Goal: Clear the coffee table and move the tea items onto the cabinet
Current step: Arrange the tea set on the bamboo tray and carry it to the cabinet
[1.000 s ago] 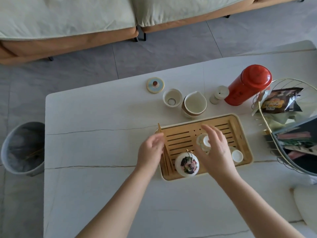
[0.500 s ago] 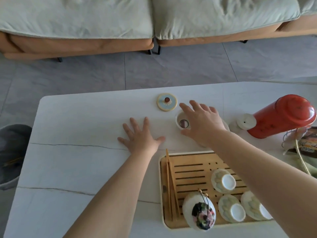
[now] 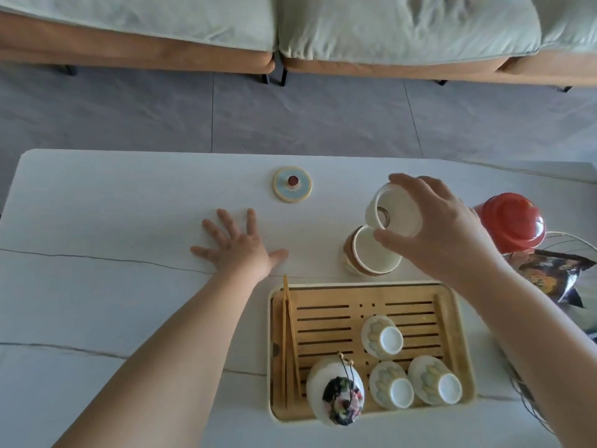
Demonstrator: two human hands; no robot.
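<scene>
My right hand (image 3: pixel 442 234) grips a white cup (image 3: pixel 392 213), tilted on its side and lifted above a brown-banded white pitcher (image 3: pixel 368 257) on the white coffee table (image 3: pixel 113 302). My left hand (image 3: pixel 237 250) lies flat on the table with fingers spread. A blue round lid (image 3: pixel 292 184) with a brown knob sits further back. The bamboo tea tray (image 3: pixel 329 295) holds three upturned patterned cups (image 3: pixel 382 336), a white jar with a floral cloth top (image 3: pixel 336 388) and wooden tongs (image 3: pixel 289 337) along its left side.
A red thermos (image 3: pixel 510 221) stands at the right, next to a wire basket (image 3: pixel 562 240) with snack packets (image 3: pixel 555 279). A sofa with pale green cushions (image 3: pixel 290 24) runs along the far side, across a strip of grey tiled floor.
My right hand has taken hold of the white cup, lifted it off the table and tipped it sideways over the pitcher. The left hand stays flat on the table.
</scene>
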